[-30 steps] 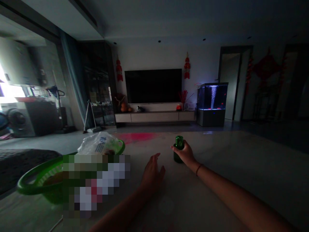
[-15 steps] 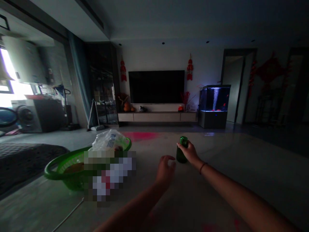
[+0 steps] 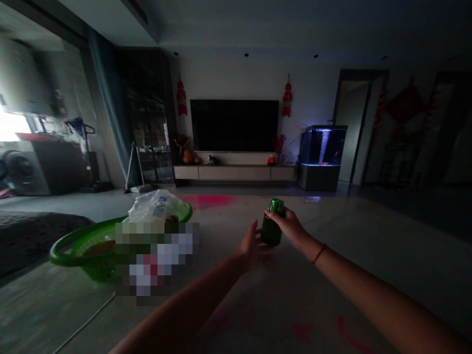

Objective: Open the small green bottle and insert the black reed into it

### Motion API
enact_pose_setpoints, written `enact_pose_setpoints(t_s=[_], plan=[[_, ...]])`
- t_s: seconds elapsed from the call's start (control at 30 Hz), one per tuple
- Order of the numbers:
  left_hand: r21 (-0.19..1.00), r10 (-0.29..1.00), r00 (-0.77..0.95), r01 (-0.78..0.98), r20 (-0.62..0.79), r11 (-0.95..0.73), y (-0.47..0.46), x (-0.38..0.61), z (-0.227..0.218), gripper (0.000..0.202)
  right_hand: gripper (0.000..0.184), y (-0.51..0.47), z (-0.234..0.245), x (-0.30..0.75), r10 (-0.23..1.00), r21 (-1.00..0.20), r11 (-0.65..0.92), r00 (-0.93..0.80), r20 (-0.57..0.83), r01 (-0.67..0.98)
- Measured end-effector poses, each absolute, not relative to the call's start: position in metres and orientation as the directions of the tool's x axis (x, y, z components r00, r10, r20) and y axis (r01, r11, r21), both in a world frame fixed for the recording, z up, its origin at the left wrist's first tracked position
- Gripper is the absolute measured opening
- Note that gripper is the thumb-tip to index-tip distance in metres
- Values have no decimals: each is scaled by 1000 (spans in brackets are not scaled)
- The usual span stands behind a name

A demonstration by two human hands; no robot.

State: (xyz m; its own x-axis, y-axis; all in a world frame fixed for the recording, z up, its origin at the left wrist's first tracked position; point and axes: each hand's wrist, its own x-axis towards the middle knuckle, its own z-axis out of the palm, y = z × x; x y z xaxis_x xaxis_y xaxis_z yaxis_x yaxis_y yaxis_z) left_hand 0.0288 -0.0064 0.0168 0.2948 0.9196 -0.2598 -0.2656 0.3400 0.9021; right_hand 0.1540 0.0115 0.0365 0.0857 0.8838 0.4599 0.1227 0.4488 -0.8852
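A dark green bottle (image 3: 271, 232) with a shiny green top is tilted slightly over the table in the middle of the view. My right hand (image 3: 289, 223) is wrapped round its upper part from the right, thumb across the near side. To its left, my left hand (image 3: 251, 246) is open, thumb raised and fingers apart, close against the bottle's lower left side. Whether those fingers touch it I cannot tell, as they are blurred.
On the table's left stands a green plastic basket (image 3: 70, 253) with a white plastic bag (image 3: 153, 206) in it. A pixelated patch hides part of the basket. A pale cord (image 3: 86, 322) lies in front. Beyond the table are a television (image 3: 235, 125) and a lit fish tank (image 3: 322, 147).
My left hand has moved to the bottle's side and its fingers have opened. The bottle, in my right hand, has tilted and shifted slightly left. The whole view has shifted a little.
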Motion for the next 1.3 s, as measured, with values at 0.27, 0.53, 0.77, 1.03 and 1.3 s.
enact_pose_setpoints(t_s=[0.27, 0.53, 0.77, 1.03, 1.3], plan=[[897, 875, 459, -307, -154, 319, -2, 23, 7, 61, 34, 1, 42, 144, 899, -897, 435, 21, 438, 84], [870, 896, 412, -365, -168, 331, 0, 22, 5, 61, 35, 3, 45, 135, 908, -905, 418, -37, 416, 82], [885, 973, 165, -412, -161, 216, 0, 27, 0, 55, 31, 10, 56, 152, 870, -876, 466, -244, 428, 124], [873, 987, 70, -460, -145, 161, -7, 29, 5, 49, 32, 17, 85, 185, 826, -682, 559, -395, 403, 472], [894, 991, 55, -427, -121, 133, -8, 28, 3, 50, 36, 26, 120, 186, 877, -693, 389, -475, 76, 607]])
